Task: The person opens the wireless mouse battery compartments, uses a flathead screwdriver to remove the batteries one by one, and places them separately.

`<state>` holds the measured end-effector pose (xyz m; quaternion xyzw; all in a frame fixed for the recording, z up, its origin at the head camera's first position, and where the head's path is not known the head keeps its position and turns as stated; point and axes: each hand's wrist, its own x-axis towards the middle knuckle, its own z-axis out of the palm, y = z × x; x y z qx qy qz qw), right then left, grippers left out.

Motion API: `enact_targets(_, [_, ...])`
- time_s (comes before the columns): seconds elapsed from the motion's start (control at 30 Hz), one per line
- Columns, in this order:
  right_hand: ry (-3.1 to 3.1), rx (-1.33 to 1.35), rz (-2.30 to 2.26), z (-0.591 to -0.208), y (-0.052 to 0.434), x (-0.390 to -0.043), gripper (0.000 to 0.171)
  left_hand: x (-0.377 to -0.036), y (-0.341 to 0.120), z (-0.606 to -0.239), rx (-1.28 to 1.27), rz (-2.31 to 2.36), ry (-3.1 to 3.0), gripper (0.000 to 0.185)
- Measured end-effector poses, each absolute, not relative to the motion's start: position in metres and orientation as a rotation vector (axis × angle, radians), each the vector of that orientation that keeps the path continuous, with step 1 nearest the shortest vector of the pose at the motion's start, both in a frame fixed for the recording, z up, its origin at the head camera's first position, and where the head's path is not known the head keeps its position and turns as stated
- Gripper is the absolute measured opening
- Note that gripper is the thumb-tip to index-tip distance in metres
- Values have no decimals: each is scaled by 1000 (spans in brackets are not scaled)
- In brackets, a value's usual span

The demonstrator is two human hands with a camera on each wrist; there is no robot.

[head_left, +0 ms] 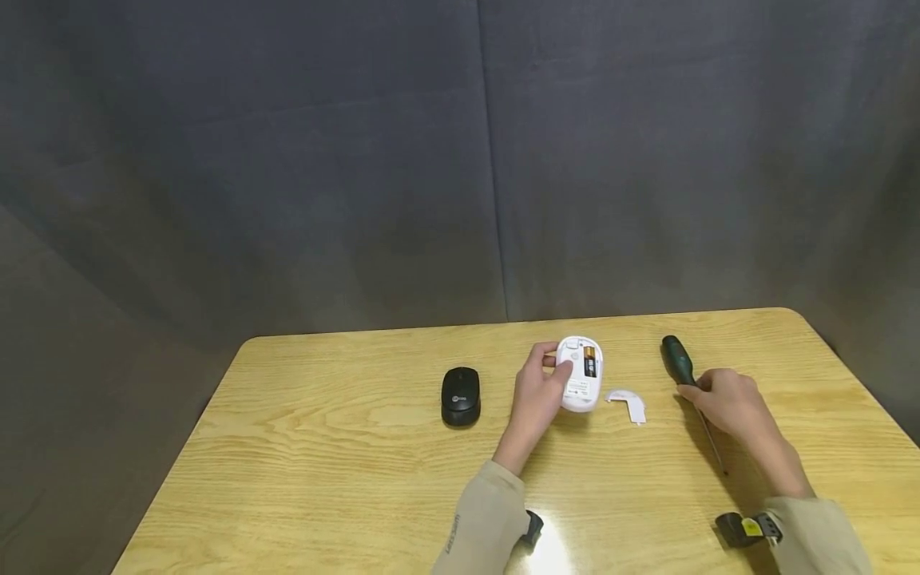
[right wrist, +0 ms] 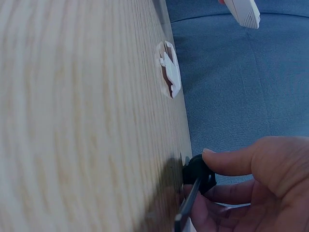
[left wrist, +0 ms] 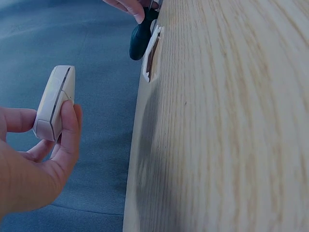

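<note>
The left hand [head_left: 537, 394] grips a white mouse [head_left: 580, 374], lifted off the table [head_left: 323, 447] underside up, battery showing. The right hand [head_left: 726, 402] pinches a screwdriver [head_left: 679, 363] lying on the table; the cover [head_left: 628, 402] lies between them

A black computer mouse [head_left: 461, 395] sits upright on the left part of the light wooden tabletop [head_left: 323, 479]. A grey fabric backdrop [head_left: 460, 160] hangs behind the tabletop, with a vertical seam near its middle.
</note>
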<state>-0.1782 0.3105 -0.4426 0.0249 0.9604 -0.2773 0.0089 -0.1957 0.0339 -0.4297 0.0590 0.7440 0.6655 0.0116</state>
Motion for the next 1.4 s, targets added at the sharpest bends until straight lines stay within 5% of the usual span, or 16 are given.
enact_targets(0.63, [2946, 89, -935, -438, 311, -178, 38, -196, 33, -430, 168, 2082, 2316, 38])
enact_targets(1.23, [2589, 170, -1783, -424, 303, -178, 53, -197, 33, -430, 173, 2075, 2327, 38])
enact_targets(1.4, [2206, 45, -2231, -422, 305, -178, 23, -197, 33, -430, 175, 2068, 2331, 37])
